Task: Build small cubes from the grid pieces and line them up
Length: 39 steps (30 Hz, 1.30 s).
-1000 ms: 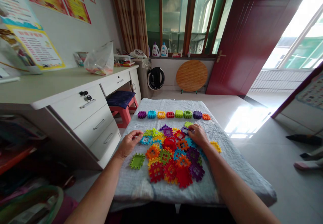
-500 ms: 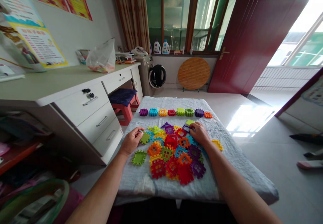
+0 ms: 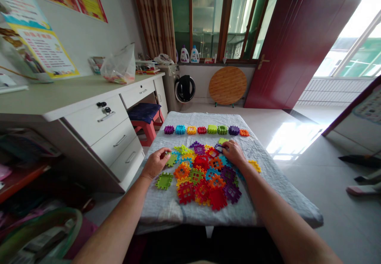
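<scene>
White drawer cabinet along left wall, posters above. Red stool beneath. Curtain beside green-tinted window. Round wooden board leaning under sill; dark round object beside, possibly washer door. Dark red door open; sunlight patch on pale floor.

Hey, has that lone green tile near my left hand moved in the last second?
No. The lone green tile keeps its place on the cloth, just left of the orange tile at the pile's edge.

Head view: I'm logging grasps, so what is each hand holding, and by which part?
The left hand pinches a green tile by its left edge; the right hand pinches a purple tile by its right edge.
</scene>
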### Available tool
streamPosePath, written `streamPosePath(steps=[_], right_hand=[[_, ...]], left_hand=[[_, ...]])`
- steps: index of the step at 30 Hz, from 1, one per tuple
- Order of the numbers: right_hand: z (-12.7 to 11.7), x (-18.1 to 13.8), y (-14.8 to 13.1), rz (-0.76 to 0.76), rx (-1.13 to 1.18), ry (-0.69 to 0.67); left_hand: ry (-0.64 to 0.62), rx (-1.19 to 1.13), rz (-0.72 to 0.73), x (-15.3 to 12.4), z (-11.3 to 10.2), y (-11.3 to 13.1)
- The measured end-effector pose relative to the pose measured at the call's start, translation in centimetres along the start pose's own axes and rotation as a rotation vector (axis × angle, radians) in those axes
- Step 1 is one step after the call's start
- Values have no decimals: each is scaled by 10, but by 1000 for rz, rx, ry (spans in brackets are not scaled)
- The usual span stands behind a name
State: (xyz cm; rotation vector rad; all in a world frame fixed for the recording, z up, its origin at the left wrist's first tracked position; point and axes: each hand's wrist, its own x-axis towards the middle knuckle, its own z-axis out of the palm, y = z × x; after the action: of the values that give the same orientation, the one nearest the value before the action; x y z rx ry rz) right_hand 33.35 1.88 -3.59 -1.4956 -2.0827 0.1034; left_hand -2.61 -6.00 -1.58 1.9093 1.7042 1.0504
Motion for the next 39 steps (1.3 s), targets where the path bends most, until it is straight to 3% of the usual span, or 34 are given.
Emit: streamPosePath(steps=[11, 17, 24, 28, 32, 34, 36, 39], right_hand=[[-2, 0, -3, 0, 1, -4], [-2, -2, -3, 12, 4, -1], [-3, -3, -3, 26, 15, -2], [-2, -2, -1, 18, 17, -1], [-2, -3, -1, 7, 31, -8], [-3, -3, -1, 11, 39, -10], [-4, -3, -2, 16, 44, -13], [-5, -3, -3, 23, 43, -20]], left_hand=[[48, 63, 86, 5, 3, -6], [-3, 9, -7, 3, 1, 2], [73, -179, -69, 6, 7, 0], [74, -7, -35, 7, 12, 4], [203, 217, 138, 10, 9, 11], [237, 239, 157, 8, 0, 15], [174, 210, 133, 0, -15, 19], [-135, 196, 116, -21, -39, 25]])
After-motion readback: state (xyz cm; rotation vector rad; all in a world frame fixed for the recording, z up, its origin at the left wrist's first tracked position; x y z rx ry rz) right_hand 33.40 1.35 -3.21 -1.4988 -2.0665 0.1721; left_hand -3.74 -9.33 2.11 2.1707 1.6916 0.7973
